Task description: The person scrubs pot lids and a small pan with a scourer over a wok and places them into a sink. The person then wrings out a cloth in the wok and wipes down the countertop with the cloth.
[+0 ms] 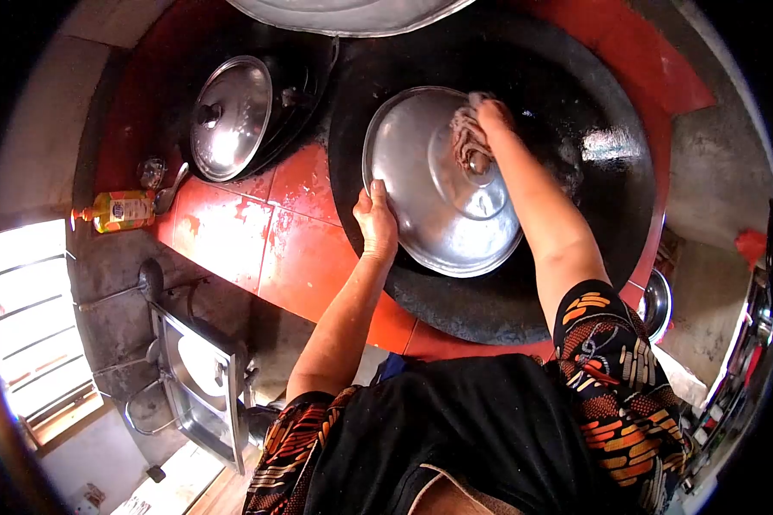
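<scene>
A round steel lid (421,184) lies tilted over a big black wok (575,206) set into a red-tiled stove. My left hand (375,221) grips the lid's near left rim. My right hand (488,116) presses a bunched brownish cloth (467,137) onto the lid near its central knob. Water shines in the wok to the right of the lid.
A second, smaller wok with its own steel lid (229,118) sits at the back left. A bottle of yellow oil (122,210) and a ladle (170,190) lie on the stove's left edge. A steel sink (199,378) stands below left. Another metal lid (343,15) shows at the top.
</scene>
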A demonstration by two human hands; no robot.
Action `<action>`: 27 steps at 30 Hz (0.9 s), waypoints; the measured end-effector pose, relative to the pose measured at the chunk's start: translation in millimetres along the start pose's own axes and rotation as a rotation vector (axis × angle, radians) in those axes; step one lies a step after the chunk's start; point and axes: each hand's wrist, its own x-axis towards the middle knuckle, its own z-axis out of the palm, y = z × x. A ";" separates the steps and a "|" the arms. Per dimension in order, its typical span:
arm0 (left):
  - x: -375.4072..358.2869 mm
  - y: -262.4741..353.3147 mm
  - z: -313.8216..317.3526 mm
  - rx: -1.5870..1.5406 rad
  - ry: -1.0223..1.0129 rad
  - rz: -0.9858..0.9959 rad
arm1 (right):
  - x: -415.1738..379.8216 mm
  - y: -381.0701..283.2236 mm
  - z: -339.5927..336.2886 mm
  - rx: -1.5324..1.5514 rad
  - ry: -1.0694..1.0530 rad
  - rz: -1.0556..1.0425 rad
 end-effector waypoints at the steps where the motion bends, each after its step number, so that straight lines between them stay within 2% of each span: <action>1: 3.5 1.3 4.4 0.018 0.000 0.027 | 2.1 -14.7 11.6 0.041 -0.067 -0.133; 2: 7.6 4.1 3.6 0.049 0.000 0.063 | -45.4 -55.6 7.6 0.313 -0.118 -0.098; 4: 4.4 6.3 1.4 0.078 0.014 0.046 | -89.3 -83.2 18.3 0.102 -0.067 -0.419; 5: 5.9 7.1 4.5 0.083 0.017 0.044 | -78.9 -71.7 47.7 -0.234 0.203 -0.854; 6: 11.0 4.5 6.4 0.016 0.010 0.060 | -98.7 -66.6 48.0 -0.377 0.439 -1.317; 7: 15.6 -2.3 7.5 -0.051 0.001 0.068 | -128.0 -68.8 42.4 -0.367 0.220 -1.213; 9: 12.5 2.9 17.7 -0.137 0.005 0.069 | -174.9 -49.9 40.6 -0.199 0.188 -1.166; 10: 20.9 -8.8 9.8 -0.112 -0.008 -0.057 | -218.8 -49.1 15.4 -0.041 0.152 -1.083; 11: 19.0 -6.6 15.0 -0.209 -0.010 -0.023 | -239.4 -33.1 6.7 -0.039 0.079 -1.049; 12: 16.4 -1.6 19.2 -0.304 -0.012 0.012 | -250.4 -11.5 0.0 -0.028 0.097 -1.119; 14: 19.7 -0.8 12.8 -0.288 -0.093 -0.100 | -263.2 33.9 -15.0 0.002 0.055 -1.056; 16: 15.4 7.1 15.1 -0.371 -0.060 -0.141 | -253.0 68.5 -29.7 0.042 0.055 -0.986; 19: -2.7 47.8 23.7 -0.325 -0.048 0.041 | -219.1 100.4 -43.3 0.124 0.052 -0.749; 20: -8.0 66.0 25.5 -0.287 -0.079 0.102 | -204.3 105.3 -45.0 0.083 0.051 -0.563; 22: -6.2 85.4 23.6 -0.203 -0.165 0.258 | -157.9 120.3 -31.4 0.002 0.156 -0.483; 25: -44.6 138.7 32.2 0.043 -0.133 0.427 | -128.5 119.1 -49.9 -0.212 -0.101 -0.767; 27: -56.3 145.8 18.8 0.218 -0.078 0.493 | -121.2 105.3 -81.3 -0.783 -0.045 -0.455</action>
